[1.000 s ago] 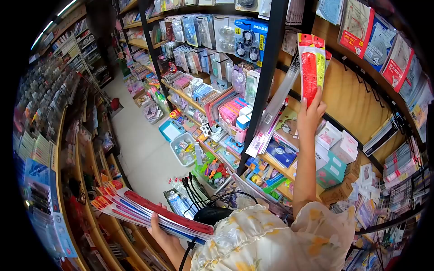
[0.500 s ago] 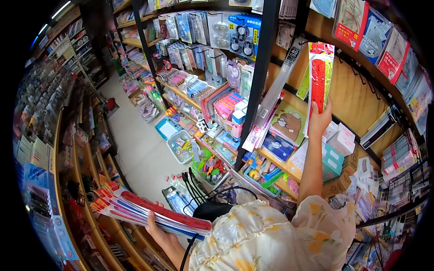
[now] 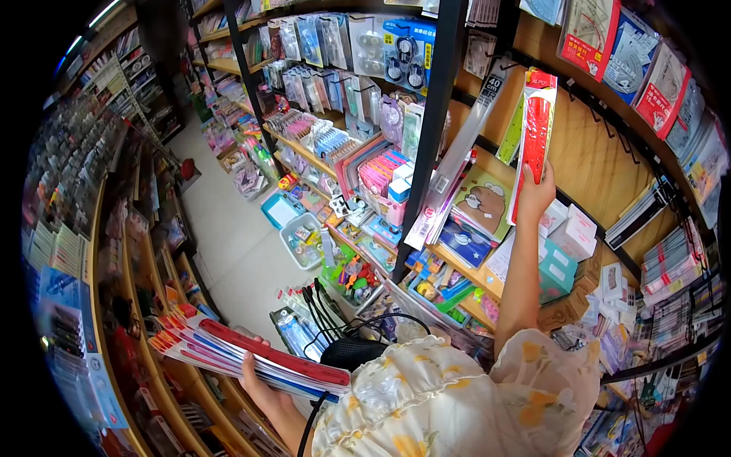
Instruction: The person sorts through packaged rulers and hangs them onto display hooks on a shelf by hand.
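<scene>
Packaged red ruler [image 3: 537, 126], raised in front of the wooden back panel [image 3: 582, 145] of a shop rack, seen from where I stand in the aisle. Work appears to be under way: this one packet is up at the panel, while a bundle of ruler packets [image 3: 266, 354] is carried low, well apart from the rack. Whether the raised packet hangs from a hook or is borne by the hand alone, I cannot tell; how many are in the bundle cannot be counted. The right hand [image 3: 537, 194] pinches the packet's lower end between thumb and fingers, so that the ruler rises above the hand, nearly upright, its header near the panel's upper edge. A green packet [image 3: 512, 137] lies just beside it, partly covered, toward the panel's left edge and the black post [image 3: 438, 122]. Below, a bear-covered notebook [image 3: 483, 202] stands near the left end of the shelf [image 3: 481, 285]. The left hand [image 3: 266, 388] is closed around the bundle, thumb at its near side, fingertips showing beyond.
</scene>
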`<action>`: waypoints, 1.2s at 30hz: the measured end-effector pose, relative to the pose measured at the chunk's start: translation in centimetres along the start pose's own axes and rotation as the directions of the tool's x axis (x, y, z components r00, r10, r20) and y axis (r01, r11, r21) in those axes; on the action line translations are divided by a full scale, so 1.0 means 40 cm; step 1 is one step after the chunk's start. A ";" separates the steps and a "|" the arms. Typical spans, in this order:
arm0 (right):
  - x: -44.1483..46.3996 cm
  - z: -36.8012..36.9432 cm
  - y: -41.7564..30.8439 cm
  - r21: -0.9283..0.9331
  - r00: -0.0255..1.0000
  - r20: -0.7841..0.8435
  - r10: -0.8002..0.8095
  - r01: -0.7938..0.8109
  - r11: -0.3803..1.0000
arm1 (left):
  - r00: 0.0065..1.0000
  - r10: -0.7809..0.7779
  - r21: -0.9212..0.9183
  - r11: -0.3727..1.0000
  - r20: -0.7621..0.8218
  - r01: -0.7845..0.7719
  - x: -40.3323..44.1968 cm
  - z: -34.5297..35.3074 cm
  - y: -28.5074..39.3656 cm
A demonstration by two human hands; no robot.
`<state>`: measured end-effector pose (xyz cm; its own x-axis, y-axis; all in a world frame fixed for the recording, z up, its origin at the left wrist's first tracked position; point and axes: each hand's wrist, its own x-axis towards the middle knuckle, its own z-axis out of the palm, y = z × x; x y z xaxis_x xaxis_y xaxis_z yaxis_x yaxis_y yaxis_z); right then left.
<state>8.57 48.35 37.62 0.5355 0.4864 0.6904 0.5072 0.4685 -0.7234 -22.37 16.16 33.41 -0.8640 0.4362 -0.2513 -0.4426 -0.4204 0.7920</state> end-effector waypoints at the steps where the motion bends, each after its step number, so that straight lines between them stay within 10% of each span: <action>1: 0.000 0.000 -0.005 -0.001 1.000 0.021 0.023 -0.023 1.000 | 1.000 0.007 0.008 1.000 -0.009 -0.007 -0.003 0.003 0.002; 36: 0.017 -0.046 -0.090 -0.155 0.977 0.178 0.115 -0.088 0.984 | 0.999 0.012 -0.013 1.000 -0.045 -0.012 -0.024 -0.019 0.002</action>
<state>8.34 45.64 40.69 0.4616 0.6607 0.5919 0.5565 0.3040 -0.7732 -21.75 15.10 33.30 -0.8791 0.3947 -0.2671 -0.4350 -0.4357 0.7880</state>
